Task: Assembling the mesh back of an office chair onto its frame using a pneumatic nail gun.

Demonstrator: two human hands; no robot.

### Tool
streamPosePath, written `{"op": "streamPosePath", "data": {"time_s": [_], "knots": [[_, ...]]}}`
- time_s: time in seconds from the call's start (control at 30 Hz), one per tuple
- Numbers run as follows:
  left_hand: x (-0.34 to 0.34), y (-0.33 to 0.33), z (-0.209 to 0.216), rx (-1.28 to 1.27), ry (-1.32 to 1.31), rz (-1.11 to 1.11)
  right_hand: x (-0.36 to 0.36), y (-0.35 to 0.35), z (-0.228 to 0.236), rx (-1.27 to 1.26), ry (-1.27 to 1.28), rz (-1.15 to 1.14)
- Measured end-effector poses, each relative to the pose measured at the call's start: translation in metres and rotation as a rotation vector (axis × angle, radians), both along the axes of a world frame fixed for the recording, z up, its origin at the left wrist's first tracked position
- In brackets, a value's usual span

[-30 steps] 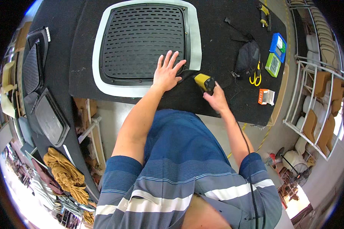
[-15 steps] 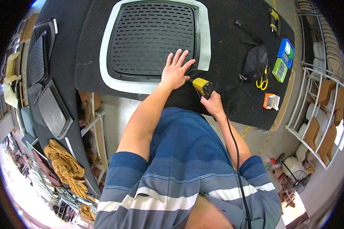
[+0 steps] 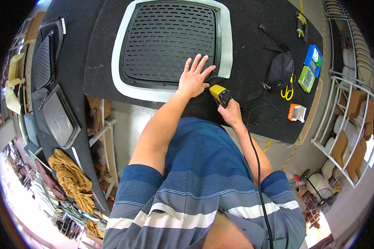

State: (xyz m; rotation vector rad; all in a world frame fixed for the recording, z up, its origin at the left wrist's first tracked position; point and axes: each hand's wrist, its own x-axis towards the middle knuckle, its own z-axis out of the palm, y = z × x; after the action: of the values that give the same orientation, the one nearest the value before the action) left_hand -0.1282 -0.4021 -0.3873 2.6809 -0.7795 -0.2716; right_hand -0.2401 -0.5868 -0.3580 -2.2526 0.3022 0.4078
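Note:
A black slotted plastic panel (image 3: 168,45) lies on the black-covered table, with a pale green-white fabric border (image 3: 225,45) showing around it. My left hand (image 3: 192,78) rests spread and palm down over the panel's near right corner, fingers pointing away from me. In my right hand (image 3: 231,114) is a yellow-and-black corded staple gun (image 3: 220,93), gripped by its handle. Its front end is beside the near right corner of the border, just right of my left thumb. Whether its tip touches the fabric is hidden. The black cord (image 3: 257,166) runs down along my right forearm.
To the right lie a black fabric bag (image 3: 279,68), yellow-handled scissors (image 3: 287,92), blue and green boxes (image 3: 306,79), an orange-and-white box (image 3: 296,112) and another yellow tool (image 3: 301,27). More black panels (image 3: 60,116) and brown cloth (image 3: 70,174) sit left. A white rack (image 3: 340,128) stands right.
The whole view has shifted slightly, with the table things appearing a little further right. Both hands keep nearly the same pose, and the staple gun stays at the panel's near right corner.

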Motion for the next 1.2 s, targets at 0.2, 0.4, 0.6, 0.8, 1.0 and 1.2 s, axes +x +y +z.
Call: {"op": "streamPosePath", "data": {"time_s": [0.2, 0.4, 0.6, 0.8, 1.0, 1.2], "knots": [[0.005, -0.001, -0.001, 0.011, 0.004, 0.007, 0.004, 0.007, 0.000, 0.014, -0.067, -0.005], [0.007, 0.001, 0.004, 0.028, -0.008, 0.001, 0.008, 0.005, 0.004, 0.056, -0.020, -0.011], [0.004, 0.000, 0.005, 0.028, 0.027, -0.017, 0.002, -0.031, 0.002, -0.151, -0.177, -0.166], [0.004, 0.000, 0.008, -0.021, 0.003, -0.024, 0.008, -0.036, -0.019, -0.286, -0.176, -0.101], [0.010, 0.011, 0.003, -0.121, 0.015, -0.022, 0.013, -0.023, -0.024, -0.367, -0.331, -0.035], [-0.007, 0.043, 0.012, -0.233, -0.021, 0.090, 0.085, 0.019, 0.014, -0.209, -0.523, -0.008]]}}
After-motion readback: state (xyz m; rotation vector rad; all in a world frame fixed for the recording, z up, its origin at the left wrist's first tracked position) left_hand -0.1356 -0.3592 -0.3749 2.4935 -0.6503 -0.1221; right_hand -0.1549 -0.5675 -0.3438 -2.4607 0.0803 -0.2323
